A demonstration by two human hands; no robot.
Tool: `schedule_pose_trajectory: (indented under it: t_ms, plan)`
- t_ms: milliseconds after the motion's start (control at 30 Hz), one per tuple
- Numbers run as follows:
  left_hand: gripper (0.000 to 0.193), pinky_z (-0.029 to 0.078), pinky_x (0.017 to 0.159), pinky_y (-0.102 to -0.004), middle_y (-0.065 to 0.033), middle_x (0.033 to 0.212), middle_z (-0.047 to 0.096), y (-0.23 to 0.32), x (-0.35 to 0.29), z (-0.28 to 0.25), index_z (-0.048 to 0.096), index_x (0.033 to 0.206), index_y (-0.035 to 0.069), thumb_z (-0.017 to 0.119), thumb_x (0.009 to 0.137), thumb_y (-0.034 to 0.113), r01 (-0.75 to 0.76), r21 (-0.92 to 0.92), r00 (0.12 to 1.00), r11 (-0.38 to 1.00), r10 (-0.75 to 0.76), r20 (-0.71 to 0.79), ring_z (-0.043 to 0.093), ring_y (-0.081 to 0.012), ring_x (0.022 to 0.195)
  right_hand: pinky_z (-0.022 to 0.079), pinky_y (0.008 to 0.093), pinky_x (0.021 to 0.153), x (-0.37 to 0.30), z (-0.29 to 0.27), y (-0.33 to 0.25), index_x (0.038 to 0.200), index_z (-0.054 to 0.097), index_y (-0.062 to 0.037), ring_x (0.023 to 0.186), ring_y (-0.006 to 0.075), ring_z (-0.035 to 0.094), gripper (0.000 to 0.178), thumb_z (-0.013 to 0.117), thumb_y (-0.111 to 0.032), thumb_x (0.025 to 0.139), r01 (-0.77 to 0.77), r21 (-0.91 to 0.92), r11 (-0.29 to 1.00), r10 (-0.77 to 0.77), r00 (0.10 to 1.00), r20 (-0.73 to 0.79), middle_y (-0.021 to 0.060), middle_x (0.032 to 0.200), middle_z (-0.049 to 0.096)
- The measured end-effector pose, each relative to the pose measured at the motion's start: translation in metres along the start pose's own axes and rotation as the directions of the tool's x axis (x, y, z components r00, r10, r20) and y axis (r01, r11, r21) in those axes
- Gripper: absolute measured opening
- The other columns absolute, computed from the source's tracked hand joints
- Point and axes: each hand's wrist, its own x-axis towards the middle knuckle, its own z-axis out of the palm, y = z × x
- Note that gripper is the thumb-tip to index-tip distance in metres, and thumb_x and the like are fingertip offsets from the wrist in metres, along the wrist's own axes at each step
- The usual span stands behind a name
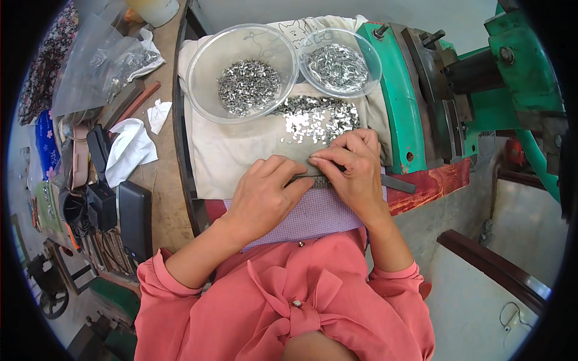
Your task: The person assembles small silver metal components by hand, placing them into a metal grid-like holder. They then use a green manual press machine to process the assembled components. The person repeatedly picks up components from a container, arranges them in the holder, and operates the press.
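Note:
In front of me a narrow dark metal bar with a row of fine slots or small pieces (322,182) lies at the cloth's near edge. A flat grey end (398,184) sticks out to the right, past my right hand. My left hand (265,192) is curled, with its thumb and forefinger closed on the bar's left part. My right hand (355,168) pinches thumb and fingertips together just above the bar; anything between them is too small to tell. Small shiny metal pieces (307,125) are spread on the beige cloth (223,162) just beyond my hands.
A large clear tub (198,90) and a smaller clear bowl (372,84), both with small metal pieces, stand at the back. A green machine (397,102) borders the right. The wooden bench (165,204) on the left carries a black case (135,216), white paper (129,147) and plastic bags (90,78).

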Motion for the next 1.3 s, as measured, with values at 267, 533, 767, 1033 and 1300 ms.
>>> schedule_pose_trajectory:
  t_ms: [267,533,767,1033,1300]
  plan:
    - [0.018,0.045,0.073,-0.0356,-0.0013,0.097,0.065,0.002,0.001,0.001,0.07,0.087,0.009,0.077,0.071,0.006,0.067,-0.036,0.998,0.997,-0.068,-0.018,0.06,-0.0225,0.089,0.038,0.0399,0.083,-0.001,0.001,0.0,0.081,0.077,-0.0149,0.096,0.0242,0.051,0.011,0.082,-0.019,0.072,-0.018,0.029,0.999,0.018,1.0,-0.01,-0.0015,0.088,0.061]
    - [0.016,0.043,0.078,-0.0363,-0.0013,0.094,0.064,0.003,0.003,0.006,0.068,0.086,0.008,0.077,0.073,0.005,0.18,-0.099,0.983,0.979,-0.181,-0.002,0.057,-0.0241,0.089,0.039,0.0395,0.083,-0.001,0.002,0.0,0.08,0.077,-0.0138,0.095,0.0238,0.051,0.012,0.082,-0.019,0.071,-0.01,0.031,0.999,0.011,1.0,-0.028,-0.0012,0.086,0.06]
    - [0.016,0.042,0.078,-0.0371,-0.0022,0.093,0.064,0.003,-0.001,0.009,0.067,0.086,0.009,0.078,0.074,0.007,0.231,-0.158,0.972,0.96,-0.236,-0.01,0.057,-0.0243,0.089,0.04,0.0373,0.082,0.001,0.0,-0.001,0.081,0.078,-0.0122,0.092,0.0233,0.051,0.014,0.084,-0.017,0.07,0.007,0.024,1.0,-0.006,0.999,-0.041,-0.0005,0.085,0.06]
    - [0.017,0.04,0.08,-0.0366,-0.0016,0.094,0.064,0.004,-0.002,0.01,0.068,0.087,0.01,0.079,0.073,0.008,0.24,-0.137,0.969,0.961,-0.246,-0.028,0.056,-0.024,0.092,0.038,0.0404,0.085,-0.001,0.003,0.002,0.08,0.077,-0.0143,0.097,0.0245,0.051,0.011,0.082,-0.021,0.072,-0.015,0.044,0.999,0.016,1.0,-0.026,-0.0014,0.087,0.061]
    - [0.019,0.041,0.081,-0.0371,-0.0019,0.097,0.064,0.004,-0.006,0.009,0.069,0.088,0.011,0.08,0.072,0.009,0.26,-0.159,0.964,0.952,-0.266,-0.02,0.056,-0.0246,0.093,0.038,0.0406,0.085,-0.001,0.002,0.001,0.08,0.077,-0.0145,0.097,0.0245,0.051,0.011,0.081,-0.021,0.073,-0.013,0.044,0.999,0.014,1.0,-0.016,-0.0012,0.087,0.061]
